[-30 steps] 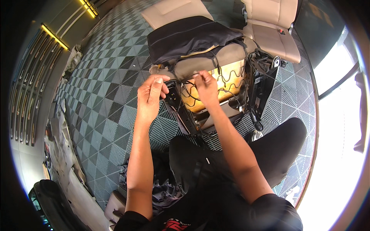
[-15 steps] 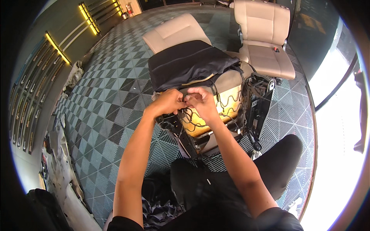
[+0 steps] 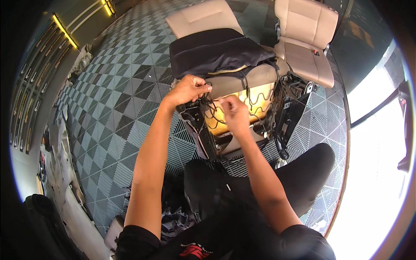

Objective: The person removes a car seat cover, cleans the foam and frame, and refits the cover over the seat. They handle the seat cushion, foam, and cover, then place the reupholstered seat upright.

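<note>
Both hands work at the underside of an upturned seat (image 3: 242,108) lying on the tiled floor (image 3: 117,108). The left hand (image 3: 187,89) has its fingers (image 3: 203,86) curled and pressed together, pinching a thin black wire (image 3: 208,103) that runs down from them into the seat frame. The right hand (image 3: 234,113), just beside and a little below the left fingers, is closed too, fingertips bunched toward the same wire; whether it actually grips the wire I cannot tell, since the back of the hand hides the tips. Past the fingers lie the yellow foam (image 3: 255,97) and the zigzag springs (image 3: 253,104), with a dark cover (image 3: 216,52) folded back over the far side. To the right of the right fingers stands the black rail mechanism (image 3: 290,104). Two beige seats (image 3: 303,34) sit well beyond.

To handle the wire well, I judge it best to keep the two pinches close together so that the short stretch between them stays under control, and to pull along the wire's run rather than across the springs, where it could snag. A steady left hold lets the right do the fine work.
</note>
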The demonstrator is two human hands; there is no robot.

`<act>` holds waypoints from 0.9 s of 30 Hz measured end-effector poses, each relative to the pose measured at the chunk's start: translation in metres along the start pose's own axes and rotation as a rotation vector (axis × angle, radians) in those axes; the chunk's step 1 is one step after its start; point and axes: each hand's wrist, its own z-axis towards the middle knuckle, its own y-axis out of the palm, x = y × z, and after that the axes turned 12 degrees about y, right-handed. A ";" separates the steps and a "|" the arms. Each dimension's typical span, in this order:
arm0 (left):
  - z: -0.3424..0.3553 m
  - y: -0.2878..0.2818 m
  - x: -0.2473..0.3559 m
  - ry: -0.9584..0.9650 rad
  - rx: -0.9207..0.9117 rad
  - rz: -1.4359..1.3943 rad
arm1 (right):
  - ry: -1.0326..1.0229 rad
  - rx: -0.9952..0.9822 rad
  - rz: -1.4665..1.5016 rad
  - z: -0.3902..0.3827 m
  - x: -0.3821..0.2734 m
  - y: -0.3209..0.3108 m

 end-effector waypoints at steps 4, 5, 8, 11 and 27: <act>-0.002 0.001 -0.004 0.007 0.063 -0.015 | 0.072 0.117 0.409 -0.001 -0.015 -0.086; -0.002 0.001 -0.005 -0.008 0.079 -0.034 | 0.047 0.171 0.454 0.000 -0.025 -0.109; -0.002 0.002 -0.006 -0.005 0.098 -0.095 | 0.069 0.352 0.702 -0.001 -0.052 -0.167; -0.002 0.003 -0.006 -0.052 0.148 -0.112 | 0.010 0.299 0.756 -0.012 -0.062 -0.187; -0.003 0.009 -0.008 0.014 0.240 -0.062 | 0.219 -0.229 0.214 -0.046 -0.003 -0.016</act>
